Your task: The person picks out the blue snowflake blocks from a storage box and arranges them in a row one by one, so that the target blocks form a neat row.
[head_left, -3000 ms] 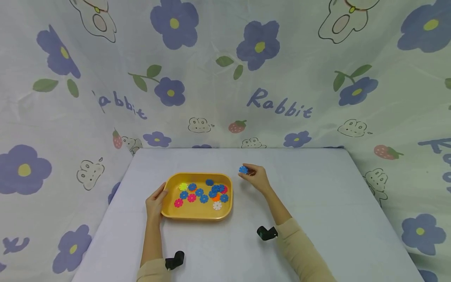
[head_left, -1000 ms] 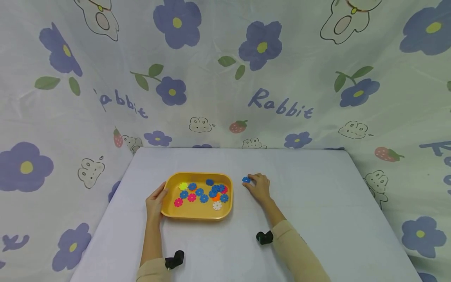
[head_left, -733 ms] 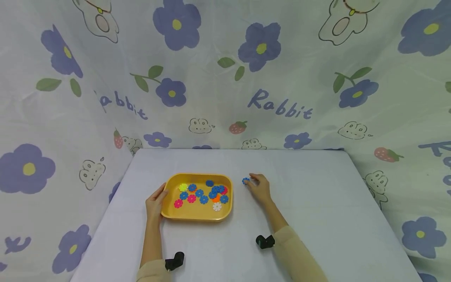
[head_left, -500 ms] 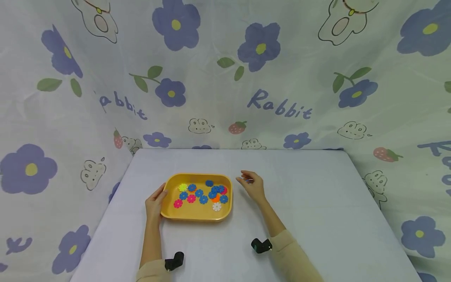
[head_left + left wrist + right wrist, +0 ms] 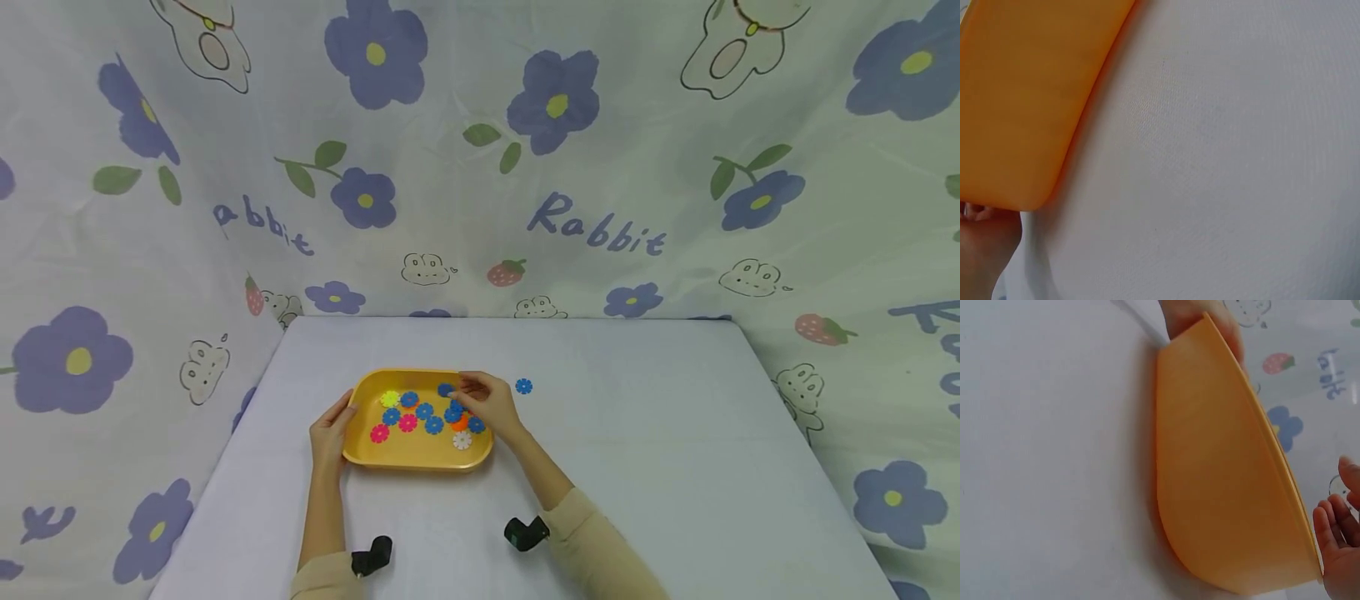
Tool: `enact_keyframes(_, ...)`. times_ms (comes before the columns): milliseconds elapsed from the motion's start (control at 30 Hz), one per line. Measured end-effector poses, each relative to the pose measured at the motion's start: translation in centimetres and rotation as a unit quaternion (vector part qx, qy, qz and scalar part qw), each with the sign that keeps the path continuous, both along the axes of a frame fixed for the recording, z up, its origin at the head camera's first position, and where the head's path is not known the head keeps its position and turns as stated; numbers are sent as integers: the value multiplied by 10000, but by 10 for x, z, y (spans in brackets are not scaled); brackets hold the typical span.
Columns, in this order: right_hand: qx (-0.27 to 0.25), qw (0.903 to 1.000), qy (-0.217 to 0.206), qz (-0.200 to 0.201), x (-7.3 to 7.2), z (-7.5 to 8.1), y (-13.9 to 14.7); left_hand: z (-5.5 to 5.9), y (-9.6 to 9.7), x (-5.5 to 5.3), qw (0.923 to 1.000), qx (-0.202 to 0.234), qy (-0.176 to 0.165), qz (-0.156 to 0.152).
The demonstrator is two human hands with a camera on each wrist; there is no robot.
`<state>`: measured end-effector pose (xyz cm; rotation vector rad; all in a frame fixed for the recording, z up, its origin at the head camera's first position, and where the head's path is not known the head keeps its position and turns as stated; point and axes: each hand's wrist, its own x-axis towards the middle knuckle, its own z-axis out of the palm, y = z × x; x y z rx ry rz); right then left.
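A yellow plastic tray [image 5: 416,454] stands on the table with several flower-shaped plastic discs in it, such as a yellow-green disc [image 5: 390,399], a pink disc [image 5: 379,433] and a white disc [image 5: 462,440]. My left hand [image 5: 328,432] grips the tray's left end, thumb at the rim. Over the tray's right end is my right hand [image 5: 491,404], its fingertips close to a blue disc [image 5: 445,389]. In the right wrist view a gap shows between the thumb [image 5: 1349,475] and the other fingers. Some discs are hidden beneath that hand. Another blue disc [image 5: 523,386] lies on the table, right of the tray.
A white cloth covers the table [image 5: 675,467]. Behind and at the sides hangs a curtain [image 5: 465,208] printed with flowers and rabbits. Black wrist cameras sit at the left wrist [image 5: 372,556] and the right wrist [image 5: 527,533].
My right hand has put down a blue disc, let it go beside the tray, and moved left over the tray. My left hand keeps its grip on the tray.
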<state>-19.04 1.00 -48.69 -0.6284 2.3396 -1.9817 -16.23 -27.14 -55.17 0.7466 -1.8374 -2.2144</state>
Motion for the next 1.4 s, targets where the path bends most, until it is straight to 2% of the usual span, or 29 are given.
enact_keyframes(133,-136,9995,103,264,-1,-5,-20,1,-1,1,9999,-106,-60,-47)
enact_keyframes(200,-116,9993,124,329,-4,-14,-30,1,-1,2,9999,-131,-88,-18)
enact_keyframes(367,109,9995,-71,282,-14,-39,-50,2,0,3,10000,-57,-73,-12)
enact_keyframes(500,132,9996,-88,216,-18,-48,-59,2,1,3,10000,-37,-28,-24)
enact_keyframes(700,307,9992,-43,233,-22,-55,-71,1,0,2,10000,0,-7,59)
enact_keyframes(1133,569,9970,-469,255,-26,-60,-88,2,0,3,10000,49,5,46)
enact_keyframes(1267,783,9956,-385,339,-28,-63,-90,2,1,3,10000,-1,26,-23)
enact_keyframes(1400,1248,9909,-394,300,-29,-67,-90,1,1,4,10000,14,12,-53)
